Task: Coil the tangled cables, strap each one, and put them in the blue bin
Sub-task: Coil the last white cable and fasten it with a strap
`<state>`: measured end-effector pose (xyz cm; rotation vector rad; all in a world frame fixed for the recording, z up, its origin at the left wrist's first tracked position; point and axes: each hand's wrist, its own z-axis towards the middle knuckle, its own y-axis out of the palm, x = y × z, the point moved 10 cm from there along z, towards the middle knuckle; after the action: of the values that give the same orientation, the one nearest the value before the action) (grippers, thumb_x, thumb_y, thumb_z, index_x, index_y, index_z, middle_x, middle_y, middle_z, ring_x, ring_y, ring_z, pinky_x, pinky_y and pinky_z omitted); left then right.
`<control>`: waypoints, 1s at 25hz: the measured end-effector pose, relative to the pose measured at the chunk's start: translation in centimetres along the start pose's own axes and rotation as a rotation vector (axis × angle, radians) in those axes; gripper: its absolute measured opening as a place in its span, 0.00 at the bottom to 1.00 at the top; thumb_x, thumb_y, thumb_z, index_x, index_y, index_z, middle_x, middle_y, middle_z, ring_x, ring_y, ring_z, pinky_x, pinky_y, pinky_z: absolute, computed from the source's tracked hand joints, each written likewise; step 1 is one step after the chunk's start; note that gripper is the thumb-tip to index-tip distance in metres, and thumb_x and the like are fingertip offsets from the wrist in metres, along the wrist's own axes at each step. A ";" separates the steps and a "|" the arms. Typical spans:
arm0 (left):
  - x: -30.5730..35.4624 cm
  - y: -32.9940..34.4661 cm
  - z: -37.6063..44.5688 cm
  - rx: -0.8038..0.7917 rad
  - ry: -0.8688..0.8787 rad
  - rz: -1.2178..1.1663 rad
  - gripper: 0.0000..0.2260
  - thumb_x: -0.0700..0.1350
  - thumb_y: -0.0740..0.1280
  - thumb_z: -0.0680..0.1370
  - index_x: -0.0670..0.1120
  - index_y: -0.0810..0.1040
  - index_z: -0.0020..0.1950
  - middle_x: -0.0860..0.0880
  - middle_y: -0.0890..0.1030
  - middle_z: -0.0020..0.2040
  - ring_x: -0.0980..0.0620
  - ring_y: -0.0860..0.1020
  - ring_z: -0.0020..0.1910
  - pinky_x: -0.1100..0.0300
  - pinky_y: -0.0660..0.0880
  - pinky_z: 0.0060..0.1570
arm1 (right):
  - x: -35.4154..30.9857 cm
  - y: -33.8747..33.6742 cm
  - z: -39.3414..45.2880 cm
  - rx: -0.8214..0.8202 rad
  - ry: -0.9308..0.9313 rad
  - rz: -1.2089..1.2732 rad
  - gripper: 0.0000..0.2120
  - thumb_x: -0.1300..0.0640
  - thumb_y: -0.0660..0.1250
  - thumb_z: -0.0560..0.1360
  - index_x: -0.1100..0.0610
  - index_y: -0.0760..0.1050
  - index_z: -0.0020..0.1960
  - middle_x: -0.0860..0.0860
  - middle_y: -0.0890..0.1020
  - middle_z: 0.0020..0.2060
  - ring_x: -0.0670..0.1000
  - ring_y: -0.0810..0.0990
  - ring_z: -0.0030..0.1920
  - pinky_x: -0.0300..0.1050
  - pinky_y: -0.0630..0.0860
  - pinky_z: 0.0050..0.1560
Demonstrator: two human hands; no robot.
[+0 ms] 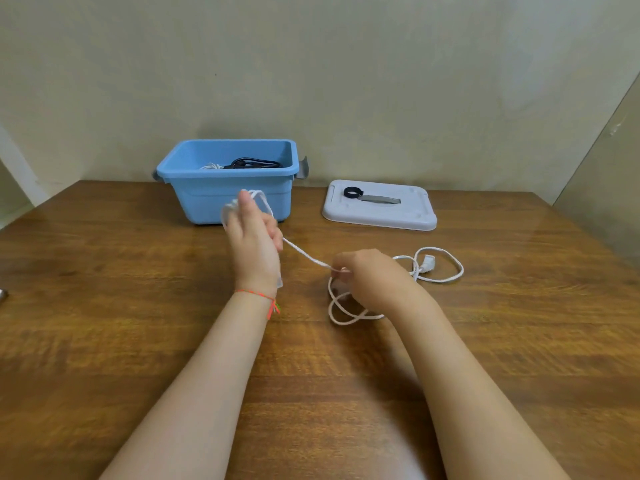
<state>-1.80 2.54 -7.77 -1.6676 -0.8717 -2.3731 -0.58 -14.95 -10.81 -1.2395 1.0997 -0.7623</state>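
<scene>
My left hand (254,233) grips the coiled loops of the white cable (304,254); my right hand (363,275) pinches the strand, rest slack on the counter (138,306) before the blue bin (194,164). Light, floppy, probably slick: pinch near the coil.

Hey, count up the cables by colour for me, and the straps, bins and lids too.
White cables: 2, one being coiled, one in the bin
Black cables: 1
Straps: 1
Bins: 1
Lids: 1
Total: 6
</scene>
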 end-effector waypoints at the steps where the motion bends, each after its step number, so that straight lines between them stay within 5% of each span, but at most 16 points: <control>1: 0.8 1.1 -0.5 -0.092 0.127 0.165 0.16 0.55 0.53 0.85 0.47 0.68 0.43 0.52 0.67 0.29 0.54 0.65 0.26 0.60 0.64 0.26 | -0.7 0.1 -0.1 -0.014 -0.059 0.000 0.11 0.56 0.62 0.81 0.45 0.78 0.58 0.47 0.81 0.54 0.53 0.78 0.54 0.51 0.73 0.55; 5: -0.1 4.9 -2.5 -0.396 0.356 0.744 0.21 0.57 0.54 0.83 0.42 0.72 0.42 0.48 0.77 0.32 0.52 0.76 0.32 0.51 0.73 0.36 | -3.3 -1.4 -1.0 0.115 -0.277 0.124 0.13 0.56 0.60 0.82 0.45 0.80 0.60 0.45 0.80 0.44 0.50 0.75 0.47 0.49 0.69 0.50; 10: -1.6 5.3 -2.6 -0.494 0.234 0.914 0.18 0.54 0.55 0.84 0.47 0.67 0.37 0.48 0.74 0.35 0.51 0.73 0.34 0.55 0.66 0.34 | -2.9 -4.1 -1.4 0.297 -0.233 0.296 0.05 0.54 0.68 0.78 0.52 0.82 0.48 0.46 0.83 0.40 0.47 0.79 0.41 0.45 0.75 0.46; 14: -2.4 5.4 -2.9 -0.600 0.123 1.029 0.21 0.56 0.56 0.83 0.44 0.71 0.37 0.46 0.76 0.36 0.47 0.74 0.37 0.54 0.66 0.35 | -1.3 -4.3 -1.0 0.313 -0.115 0.054 0.17 0.41 0.69 0.74 0.52 0.70 0.36 0.45 0.75 0.34 0.49 0.73 0.39 0.46 0.62 0.54; 17: -2.5 5.7 -3.2 -0.672 0.109 1.108 0.22 0.62 0.64 0.78 0.45 0.69 0.35 0.50 0.74 0.34 0.49 0.72 0.35 0.55 0.63 0.33 | 0.2 -4.8 -0.9 0.445 -0.069 -0.055 0.11 0.50 0.71 0.73 0.52 0.73 0.37 0.47 0.75 0.39 0.54 0.74 0.49 0.49 0.59 0.57; 19: -2.4 5.8 -3.2 -0.684 0.150 1.201 0.21 0.61 0.69 0.75 0.46 0.68 0.35 0.51 0.74 0.34 0.50 0.72 0.35 0.55 0.62 0.32 | 3.5 -5.7 -1.1 0.585 0.131 -0.157 0.03 0.56 0.71 0.71 0.52 0.78 0.43 0.52 0.77 0.46 0.57 0.72 0.55 0.53 0.59 0.62; 22: -2.1 5.2 -2.5 -0.609 0.226 1.368 0.17 0.57 0.67 0.78 0.50 0.66 0.36 0.52 0.72 0.36 0.50 0.72 0.38 0.56 0.61 0.32 | 8.7 -6.1 -2.4 0.603 0.563 -0.237 0.16 0.63 0.66 0.72 0.54 0.73 0.59 0.59 0.73 0.61 0.61 0.65 0.68 0.65 0.52 0.72; 25: -2.7 4.8 -2.4 -0.586 0.203 1.421 0.18 0.59 0.61 0.81 0.50 0.67 0.37 0.51 0.74 0.38 0.48 0.74 0.41 0.55 0.65 0.35 | 5.7 -5.1 -0.7 0.600 0.339 -0.267 0.25 0.65 0.68 0.69 0.58 0.70 0.65 0.61 0.71 0.67 0.62 0.61 0.74 0.66 0.52 0.74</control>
<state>-0.78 -3.32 -8.84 -1.3020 0.8995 -1.6244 1.18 -21.49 -7.09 -0.7610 0.8762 -1.4257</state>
